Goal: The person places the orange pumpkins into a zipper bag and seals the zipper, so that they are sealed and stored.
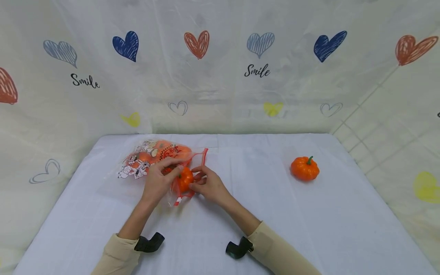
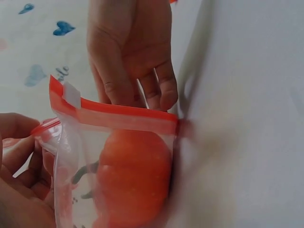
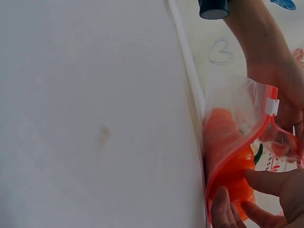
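Pumpkin [image 1: 186, 180] at bag [image 1: 137, 164] mouth, twd table's [image 1: 261, 206] far L corner. L hand's [image 1: 159, 180] fingers pinch bag edge, R hand's [image 1: 211, 186] pinch pumpkin. Best: hold mouth wide.

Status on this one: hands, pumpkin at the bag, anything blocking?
Left hand pinching edge of open bag. Right hand holding orange pumpkin at its mouth. No obstruction visible; second pumpkin well apart, off right.

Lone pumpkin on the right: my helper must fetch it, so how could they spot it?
On the white table, look right of the right hand. There sits a ribbed orange pumpkin with a green stem. Unlike the handled pumpkin at the clear bag, it sits alone, untouched.
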Motion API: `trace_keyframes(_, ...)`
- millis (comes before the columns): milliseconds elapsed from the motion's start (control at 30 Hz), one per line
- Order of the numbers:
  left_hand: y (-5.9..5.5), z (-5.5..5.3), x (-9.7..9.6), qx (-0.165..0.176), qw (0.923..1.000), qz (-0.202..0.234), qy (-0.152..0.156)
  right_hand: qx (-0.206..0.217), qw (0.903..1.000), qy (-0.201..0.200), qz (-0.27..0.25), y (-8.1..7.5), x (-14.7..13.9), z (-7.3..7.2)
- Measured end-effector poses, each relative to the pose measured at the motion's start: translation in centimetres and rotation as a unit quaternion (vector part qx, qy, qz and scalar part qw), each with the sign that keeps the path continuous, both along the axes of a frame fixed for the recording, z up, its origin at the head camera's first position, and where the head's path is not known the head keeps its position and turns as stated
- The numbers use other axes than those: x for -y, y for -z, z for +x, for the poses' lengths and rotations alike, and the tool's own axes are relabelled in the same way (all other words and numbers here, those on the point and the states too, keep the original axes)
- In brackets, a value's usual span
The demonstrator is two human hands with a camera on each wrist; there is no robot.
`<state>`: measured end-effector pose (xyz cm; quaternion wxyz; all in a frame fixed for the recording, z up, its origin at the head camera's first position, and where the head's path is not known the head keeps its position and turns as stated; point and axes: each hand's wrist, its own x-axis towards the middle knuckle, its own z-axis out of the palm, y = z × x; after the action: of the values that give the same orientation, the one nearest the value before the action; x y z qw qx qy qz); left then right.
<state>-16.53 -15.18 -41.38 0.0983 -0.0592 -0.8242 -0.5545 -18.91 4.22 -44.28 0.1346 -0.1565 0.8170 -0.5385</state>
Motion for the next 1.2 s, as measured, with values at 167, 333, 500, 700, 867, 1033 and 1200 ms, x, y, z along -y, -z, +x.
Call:
trace_keyframes(167, -0.2, 0.0, 0.1, -0.006, 1.0, 0.005, -0.003, 0.002, 1.0, 0.003, 0.001, 0.1, 0.1, -0.1)
trace_keyframes(333, -0.1, 0.0, 0.1, -0.013, 0.9999, 0.005, -0.007, -0.001, 0.9999, -0.001, -0.011, 0.3, 0.2, -0.1)
trace_keyframes(500, 0.0, -0.1, 0.1, -0.009, 0.9999, 0.009, -0.009, 0.01, 0.9996, -0.007, -0.024, 0.3, 0.1, -0.2)
trace_keyframes(700, 0.1, -0.1, 0.2, -0.002, 0.9999, 0.014, -0.004, 0.01, 0.999, -0.018, -0.04, 0.2, -1.0, -0.6)
trace_keyframes(867, 0.0, -0.2, 0.3, 0.0, 0.9999, 0.017, -0.002, 0.012, 0.9987, -0.017, -0.047, -0.3, -2.7, -1.1)
trace_keyframes(1033, 0.2, -0.3, 0.5, 0.001, 0.9999, 0.013, -0.002, 0.017, 0.9994, 0.004, -0.031, -0.9, -5.0, -1.4)
trace_keyframes(1200, 0.4, -0.4, 0.6, 0.001, 0.9999, 0.011, -0.003, 0.008, 0.9996, 0.018, -0.02, -1.2, -7.3, -1.7)
